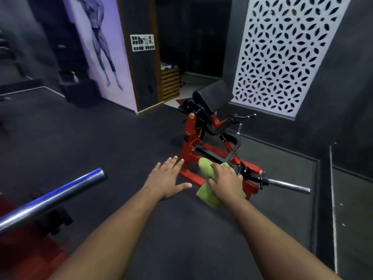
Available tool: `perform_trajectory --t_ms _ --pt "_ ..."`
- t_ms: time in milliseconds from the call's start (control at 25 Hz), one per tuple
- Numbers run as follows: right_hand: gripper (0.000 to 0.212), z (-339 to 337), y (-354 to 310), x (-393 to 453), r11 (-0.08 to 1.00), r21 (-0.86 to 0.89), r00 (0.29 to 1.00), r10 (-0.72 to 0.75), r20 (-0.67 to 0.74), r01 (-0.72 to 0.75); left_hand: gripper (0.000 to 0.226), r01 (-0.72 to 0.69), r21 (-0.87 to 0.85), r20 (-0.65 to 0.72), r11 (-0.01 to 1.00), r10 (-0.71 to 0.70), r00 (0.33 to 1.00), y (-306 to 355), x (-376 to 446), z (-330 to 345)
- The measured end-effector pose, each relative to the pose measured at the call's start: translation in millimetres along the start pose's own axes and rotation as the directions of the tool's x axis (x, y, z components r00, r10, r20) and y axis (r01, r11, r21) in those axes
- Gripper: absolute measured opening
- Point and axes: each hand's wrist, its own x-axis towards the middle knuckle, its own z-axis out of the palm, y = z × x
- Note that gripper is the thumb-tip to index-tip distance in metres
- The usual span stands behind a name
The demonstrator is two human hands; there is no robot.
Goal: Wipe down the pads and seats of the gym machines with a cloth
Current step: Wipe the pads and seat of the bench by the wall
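Observation:
A red gym machine stands ahead on the dark floor. Its black arm pad tilts up at the top, and a black seat sits lower behind the frame. My right hand grips a green cloth in front of the machine's base; the cloth bunches above my fingers and hangs below my palm. My left hand is held out flat beside it with fingers spread, holding nothing. Both hands are apart from the pad and the seat.
A chrome bar juts in from the lower left above another red frame. The machine's chrome weight peg points right. A white patterned panel covers the right wall, with a raised floor edge below. A spray bottle stands far left.

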Motion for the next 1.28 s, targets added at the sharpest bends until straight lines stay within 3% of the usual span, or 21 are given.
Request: perform_trajectory --t_ms 360,560,920,1160,1280 --pt "0.044 15 -8 202 0.988 0.018 0.988 -0.153 -0.006 0.153 0.098 0.123 0.007 -0.047 0.992 -0.123 0.991 -52 162 -26" --pt "0.045 52 -39 312 0.987 0.006 0.987 -0.161 0.002 0.161 0.098 0.152 -0.019 -0.062 0.988 -0.153 0.986 -124 256 -22" --pt "0.044 104 -123 492 0.993 0.058 0.995 -0.101 0.012 0.1 0.098 0.125 -0.03 0.028 0.992 -0.124 0.992 -272 414 -27" --pt "0.032 161 -155 617 0.955 0.263 0.989 -0.147 0.021 0.136 0.099 0.138 -0.039 0.049 0.99 -0.136 0.989 -352 522 -18" --pt "0.03 191 -173 688 0.911 0.404 0.993 -0.109 0.04 0.083 0.097 0.135 -0.104 0.069 0.985 -0.129 0.989 -387 587 -7"
